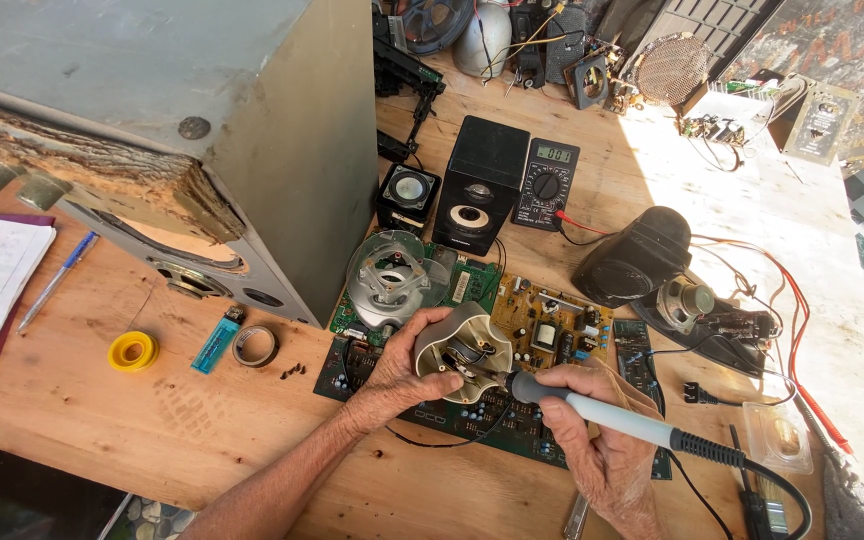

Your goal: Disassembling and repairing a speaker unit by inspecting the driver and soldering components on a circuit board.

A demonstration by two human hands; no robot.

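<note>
A large grey speaker cabinet (202,130) is seen beyond the left hand (399,372), which is clamped around a small speaker housing (462,350), judged light, rigid, best held by its rim. A soldering iron (612,418) is pinched in the right hand (602,450).

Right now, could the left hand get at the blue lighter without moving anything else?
Probably not: the left hand grips the grey shell being soldered. Otherwise the bare table leaves the way to the blue lighter open.
</note>
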